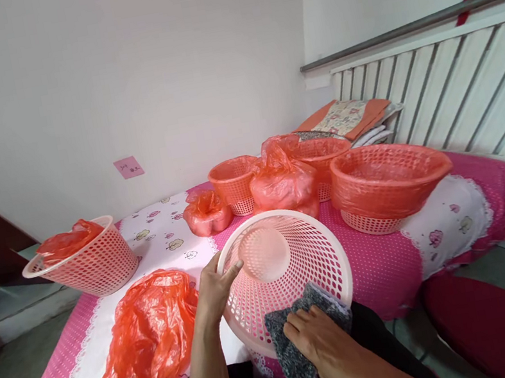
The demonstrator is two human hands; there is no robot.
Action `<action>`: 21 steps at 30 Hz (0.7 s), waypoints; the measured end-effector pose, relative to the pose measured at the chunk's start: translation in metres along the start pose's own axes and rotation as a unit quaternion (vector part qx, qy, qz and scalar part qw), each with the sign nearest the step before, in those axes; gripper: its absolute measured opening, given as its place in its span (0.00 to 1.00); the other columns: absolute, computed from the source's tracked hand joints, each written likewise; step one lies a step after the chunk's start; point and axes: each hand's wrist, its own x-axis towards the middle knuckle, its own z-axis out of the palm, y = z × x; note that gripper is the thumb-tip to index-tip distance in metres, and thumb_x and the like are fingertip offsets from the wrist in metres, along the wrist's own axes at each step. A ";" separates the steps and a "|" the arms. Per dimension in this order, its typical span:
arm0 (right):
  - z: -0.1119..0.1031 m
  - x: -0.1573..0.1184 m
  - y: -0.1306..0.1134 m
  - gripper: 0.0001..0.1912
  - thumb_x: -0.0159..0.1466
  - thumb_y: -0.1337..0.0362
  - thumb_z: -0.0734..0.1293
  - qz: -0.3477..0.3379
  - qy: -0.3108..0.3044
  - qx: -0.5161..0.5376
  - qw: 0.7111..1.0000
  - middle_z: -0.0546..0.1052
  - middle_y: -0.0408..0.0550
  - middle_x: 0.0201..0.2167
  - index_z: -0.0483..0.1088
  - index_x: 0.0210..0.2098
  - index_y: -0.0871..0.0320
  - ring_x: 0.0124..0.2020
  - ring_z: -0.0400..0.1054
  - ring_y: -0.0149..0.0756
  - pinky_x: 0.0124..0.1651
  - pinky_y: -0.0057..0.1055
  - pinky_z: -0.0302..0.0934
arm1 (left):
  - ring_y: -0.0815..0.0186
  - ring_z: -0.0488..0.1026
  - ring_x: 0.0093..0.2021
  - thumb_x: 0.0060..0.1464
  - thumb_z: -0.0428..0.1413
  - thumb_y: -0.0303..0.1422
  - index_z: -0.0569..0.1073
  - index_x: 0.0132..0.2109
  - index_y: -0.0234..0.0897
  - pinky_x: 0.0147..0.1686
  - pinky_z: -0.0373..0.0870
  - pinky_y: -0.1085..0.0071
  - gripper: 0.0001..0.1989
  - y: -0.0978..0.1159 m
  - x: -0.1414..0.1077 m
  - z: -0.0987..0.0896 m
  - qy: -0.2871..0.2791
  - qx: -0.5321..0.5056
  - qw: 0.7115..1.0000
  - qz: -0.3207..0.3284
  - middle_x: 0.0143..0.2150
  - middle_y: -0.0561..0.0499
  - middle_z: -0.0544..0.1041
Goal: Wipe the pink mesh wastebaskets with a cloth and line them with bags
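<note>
A pale pink plastic basket (258, 220) with a perforated wall is tilted so that its open mouth faces me, above the near edge of the table. My left hand (215, 285) grips its rim on the left, thumb inside and fingers behind. In my right hand (315, 337) is a grey speckled cloth (293, 364), bunched under curled fingers. The cloth lies against the basket's lower right rim and inner wall. Left of my left forearm, a crumpled red plastic bag (150, 344) is spread flat on the table.
Another pink basket (95, 265) with a red bag inside stands at left. Behind are a bag-lined basket (371, 194), two more lined baskets, and tied red bags (283, 183). A pink-and-white cloth (384, 270) covers the table. A dark red stool (495, 322) is at lower right.
</note>
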 end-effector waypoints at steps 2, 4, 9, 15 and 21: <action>-0.005 0.004 -0.001 0.21 0.59 0.80 0.60 0.006 -0.001 0.012 1.000 0.78 0.51 0.47 0.70 0.46 0.55 0.48 0.71 0.48 0.55 0.45 0.58 | 0.46 0.77 0.60 0.50 0.69 0.46 0.78 0.58 0.33 0.62 0.69 0.55 0.32 0.000 -0.001 -0.003 -0.002 -0.022 1.000 0.008 0.57 0.40 0.83; -0.009 0.009 -0.004 0.20 0.57 0.80 0.61 0.018 0.013 0.026 0.999 0.78 0.51 0.46 0.69 0.45 0.55 0.47 0.71 0.48 0.53 0.43 0.57 | 0.47 0.74 0.64 0.51 0.68 0.44 0.76 0.62 0.35 0.64 0.67 0.55 0.33 -0.002 -0.002 -0.004 -0.009 -0.067 0.997 0.022 0.63 0.40 0.80; -0.007 0.021 -0.013 0.20 0.58 0.79 0.60 0.029 0.016 0.025 0.999 0.78 0.54 0.47 0.71 0.46 0.57 0.49 0.71 0.49 0.53 0.44 0.57 | 0.45 0.74 0.64 0.51 0.68 0.44 0.74 0.64 0.34 0.63 0.69 0.51 0.36 -0.019 0.002 0.002 0.016 -0.093 0.996 -0.005 0.62 0.38 0.80; -0.012 0.026 0.006 0.18 0.57 0.77 0.65 0.033 -0.026 0.143 0.989 0.80 0.52 0.45 0.73 0.45 0.57 0.47 0.75 0.44 0.47 0.33 0.60 | 0.46 0.76 0.62 0.51 0.66 0.45 0.78 0.58 0.33 0.64 0.68 0.51 0.30 -0.034 0.007 0.007 0.009 -0.086 0.996 -0.014 0.58 0.39 0.83; -0.040 0.076 0.056 0.20 0.64 0.77 0.58 0.159 0.118 0.143 0.970 0.80 0.56 0.45 0.71 0.51 0.60 0.44 0.74 0.41 0.45 0.32 0.59 | 0.47 0.75 0.63 0.51 0.63 0.39 0.78 0.59 0.35 0.66 0.65 0.51 0.28 -0.033 0.008 0.008 0.003 -0.085 0.996 0.003 0.59 0.41 0.83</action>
